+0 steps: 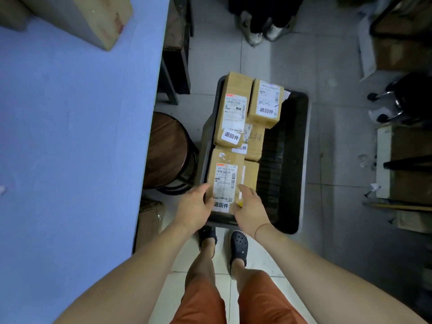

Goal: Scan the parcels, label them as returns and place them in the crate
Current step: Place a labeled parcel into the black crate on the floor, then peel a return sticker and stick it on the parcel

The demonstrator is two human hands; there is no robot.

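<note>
A black crate [295, 160] stands on the floor beside the blue table. Several brown cardboard parcels lie in it, each with a white return sticker. The nearest parcel [224, 176] sits at the crate's front left corner. My left hand [194, 206] holds its left side and my right hand [250, 210] holds its right side, fingers curled over the edges. Behind it lie a long parcel [233, 108], a smaller parcel [266, 101] and a lower parcel [253, 141] partly hidden beneath them.
The blue table [70, 136] fills the left, with a large cardboard box [77, 17] at its far end. A round wooden stool [168, 150] stands between table and crate. Another person's feet [264, 31] are beyond the crate. Boxes and a chair base [395, 104] crowd the right.
</note>
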